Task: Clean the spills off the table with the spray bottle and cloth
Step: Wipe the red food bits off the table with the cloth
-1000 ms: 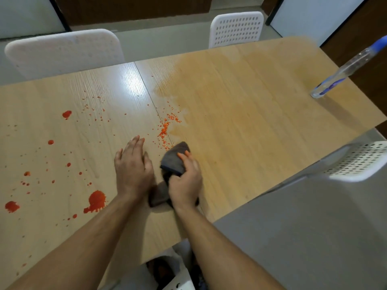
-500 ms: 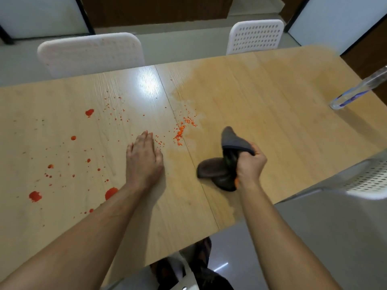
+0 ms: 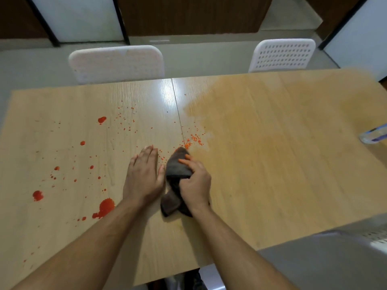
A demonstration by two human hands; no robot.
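My right hand [image 3: 194,181] grips a dark grey cloth [image 3: 177,167] and holds it down on the wooden table [image 3: 272,164], just below a patch of small orange-red specks [image 3: 193,140]. My left hand [image 3: 144,174] lies flat on the table right beside the cloth, fingers straight. Red blobs and droplets [image 3: 104,207] cover the table's left half. The right half looks wet and darker. Only the base of the clear spray bottle [image 3: 373,136] shows at the right edge of the view.
Two white perforated chairs [image 3: 117,63] [image 3: 282,54] stand behind the table's far edge. Part of another white chair [image 3: 374,235] shows at the lower right. The table's near edge runs just in front of my arms.
My right hand brought the cloth back left from the table's right half and set it down beside my left hand, which stayed flat on the table.
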